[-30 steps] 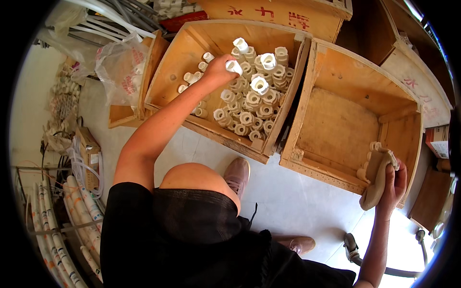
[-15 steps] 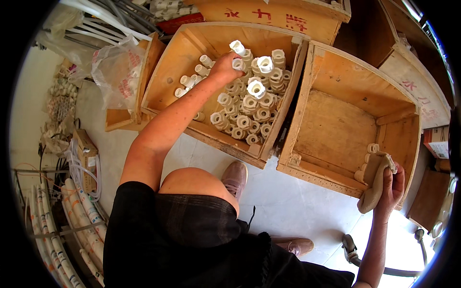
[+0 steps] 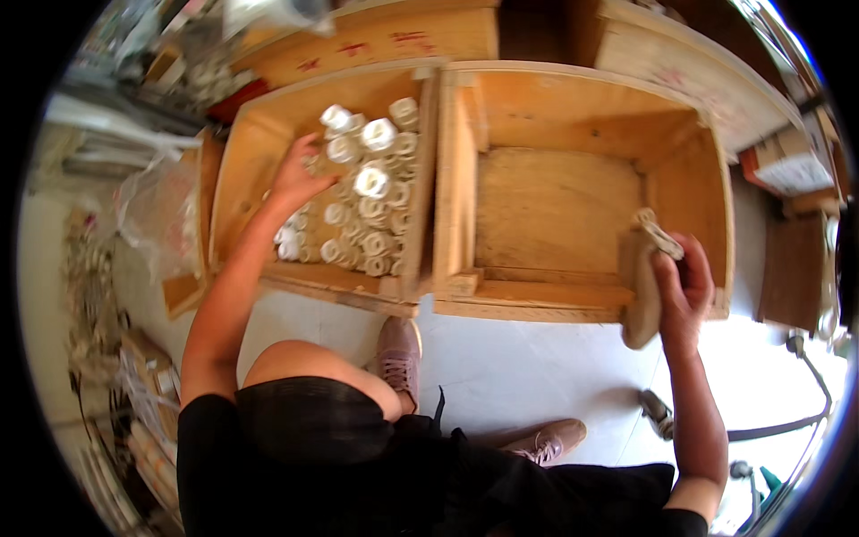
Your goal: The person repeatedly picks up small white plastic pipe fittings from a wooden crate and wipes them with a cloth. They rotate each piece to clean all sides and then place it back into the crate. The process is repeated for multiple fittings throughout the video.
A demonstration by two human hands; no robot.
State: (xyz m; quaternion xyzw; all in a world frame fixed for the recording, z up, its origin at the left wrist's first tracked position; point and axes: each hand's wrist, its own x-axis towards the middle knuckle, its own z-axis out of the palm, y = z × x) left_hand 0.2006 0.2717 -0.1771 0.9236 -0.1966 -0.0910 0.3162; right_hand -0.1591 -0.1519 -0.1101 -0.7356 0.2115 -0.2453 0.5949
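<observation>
My left hand [image 3: 300, 174] is inside the left wooden box [image 3: 246, 201], beside a crowd of white plastic pipe fittings [image 3: 371, 183]. Its thumb and fingers are spread, and I see nothing held between them. Several fittings stand upright in stacks; others lie lower down, partly covered by the hand and wrist. Over the front right corner of the right wooden box [image 3: 559, 210], my right hand [image 3: 687, 291] grips a folded beige cloth [image 3: 642, 300] between thumb and fingers. The cloth hangs down across the box's front edge and hides that corner.
Another wooden box [image 3: 385, 40] with red markings stands behind. At the left are a clear plastic bag [image 3: 161, 201] and bundled pipes [image 3: 148, 456]. A pale wooden crate [image 3: 689, 76] and cartons [image 3: 787, 166] are at the right. A dark metal bar [image 3: 778, 431] is near the floor.
My left hand has come off a fitting near the back of the stacks and opened beside them. The view has turned. My right hand still grips the cloth.
</observation>
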